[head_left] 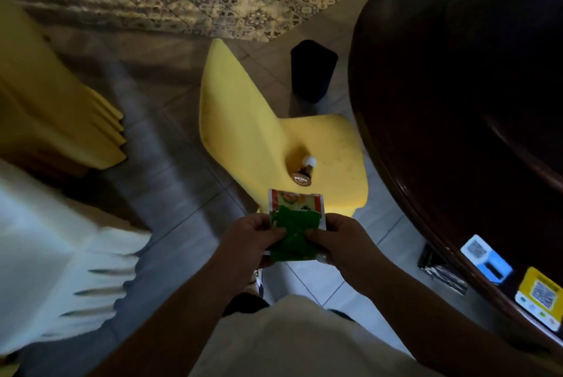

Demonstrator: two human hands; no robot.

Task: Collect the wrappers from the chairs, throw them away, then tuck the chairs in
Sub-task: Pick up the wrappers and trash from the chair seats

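Observation:
Both my hands hold wrappers in front of my body. A green wrapper (294, 235) lies on top of a red-and-white wrapper (295, 199). My left hand (248, 241) pinches their left edge and my right hand (344, 244) pinches the right edge. Just beyond them stands a yellow plastic chair (243, 120), pulled out from the dark round table (457, 102). A small brown bottle with a white cap (304, 171) lies on the chair's seat. A black bin (313, 70) stands on the floor past the chair.
A stack of yellow chairs (51, 102) is at the left, with a white fringed cloth (54, 254) below it. Blue and yellow QR stands (487, 257) sit on the table's edge. A dark wrapper-like thing (441, 271) lies on the tiled floor under the table. A patterned rug (182, 1) lies beyond.

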